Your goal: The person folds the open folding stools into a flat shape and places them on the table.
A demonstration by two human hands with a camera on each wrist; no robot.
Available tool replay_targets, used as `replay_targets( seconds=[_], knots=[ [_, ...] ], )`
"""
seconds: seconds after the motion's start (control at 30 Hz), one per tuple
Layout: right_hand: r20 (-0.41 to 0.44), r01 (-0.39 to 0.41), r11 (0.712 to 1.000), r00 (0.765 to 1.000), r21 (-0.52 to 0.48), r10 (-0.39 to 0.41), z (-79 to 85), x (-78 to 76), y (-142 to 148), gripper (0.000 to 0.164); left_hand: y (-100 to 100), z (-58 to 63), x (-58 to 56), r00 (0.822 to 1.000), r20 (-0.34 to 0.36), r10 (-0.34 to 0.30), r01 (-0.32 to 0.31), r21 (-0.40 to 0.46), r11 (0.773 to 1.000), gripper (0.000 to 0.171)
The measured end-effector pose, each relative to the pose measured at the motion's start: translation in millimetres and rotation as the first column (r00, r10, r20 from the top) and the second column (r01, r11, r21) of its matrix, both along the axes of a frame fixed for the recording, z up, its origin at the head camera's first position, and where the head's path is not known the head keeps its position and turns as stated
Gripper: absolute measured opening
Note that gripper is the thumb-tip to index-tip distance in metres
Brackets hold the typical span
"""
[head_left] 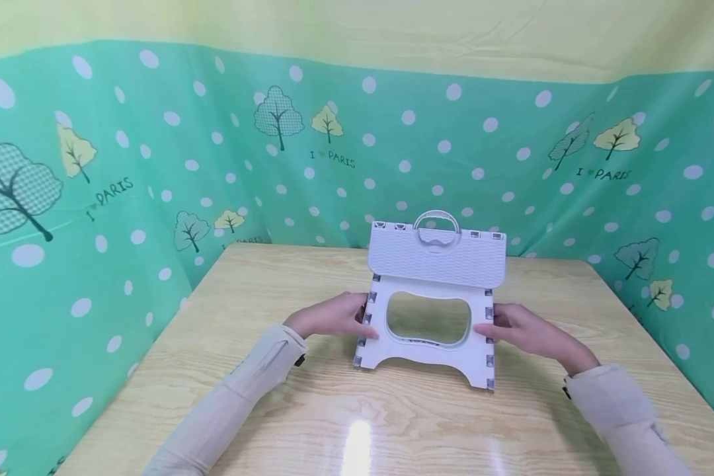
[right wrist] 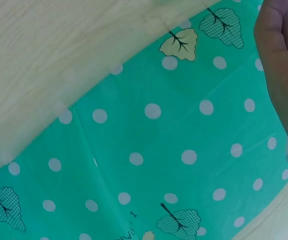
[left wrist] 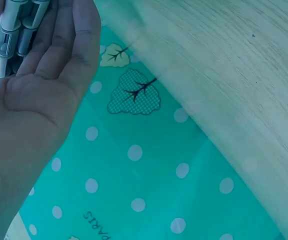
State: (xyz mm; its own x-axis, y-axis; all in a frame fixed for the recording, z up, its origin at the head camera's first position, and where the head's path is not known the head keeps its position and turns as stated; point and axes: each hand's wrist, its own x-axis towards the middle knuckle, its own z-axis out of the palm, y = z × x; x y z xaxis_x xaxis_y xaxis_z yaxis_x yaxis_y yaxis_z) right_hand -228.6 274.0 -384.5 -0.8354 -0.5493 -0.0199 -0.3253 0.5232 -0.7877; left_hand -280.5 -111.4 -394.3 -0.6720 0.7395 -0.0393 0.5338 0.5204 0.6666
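In the head view a white plastic folding step stool (head_left: 437, 268) is upright over the middle right of the table, its leg panel facing me with a rounded opening. The textured seat panel slopes at the top, a looped handle (head_left: 438, 215) at its far edge. My left hand (head_left: 342, 316) grips the stool's left side, thumb in front and fingers behind. On the opposite side my right hand (head_left: 526, 328) grips it likewise. Grey hinge joints (left wrist: 19, 37) show by the left fingers in the left wrist view. Whether the feet touch the table is unclear.
The stool is above a light wood table (head_left: 262, 284). A green curtain (head_left: 404, 145) with white dots and printed trees surrounds the table at the back and both sides. Bright light reflects off the table's near part.
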Motion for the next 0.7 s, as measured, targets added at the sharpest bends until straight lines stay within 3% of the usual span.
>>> replay_targets(
  seconds=[0.17,0.33,0.4,0.5,0.7],
  knots=[
    [0.008,0.027,1.000,1.000,0.010,-0.027,-4.5,-5.6,-4,0.039,-3,-2.5,-0.4,0.997,0.073,0.018,-0.018,-0.013,1.000,0.036],
    [0.093,-0.006,0.998,0.996,0.057,0.001,-19.2,-8.6,-7,0.029,-8,-6.0,6.1,0.974,0.226,0.028,0.000,-0.123,0.992,0.027],
    [0.131,-0.021,0.997,0.991,0.072,0.011,-24.0,-8.6,-8,0.028,-9,-6.8,8.8,0.966,0.256,0.033,0.012,-0.171,0.985,0.027],
    [0.144,-0.009,0.995,0.990,0.100,-0.006,-27.1,-9.7,-9,0.030,-8,-6.5,10.3,0.967,0.251,0.047,0.011,-0.223,0.975,0.028],
    [0.125,0.023,0.988,0.991,0.150,-0.042,-30.3,-10.9,-11,0.032,-4,-3.3,11.8,0.978,0.184,0.094,-0.019,-0.372,0.928,0.039]
  ],
)
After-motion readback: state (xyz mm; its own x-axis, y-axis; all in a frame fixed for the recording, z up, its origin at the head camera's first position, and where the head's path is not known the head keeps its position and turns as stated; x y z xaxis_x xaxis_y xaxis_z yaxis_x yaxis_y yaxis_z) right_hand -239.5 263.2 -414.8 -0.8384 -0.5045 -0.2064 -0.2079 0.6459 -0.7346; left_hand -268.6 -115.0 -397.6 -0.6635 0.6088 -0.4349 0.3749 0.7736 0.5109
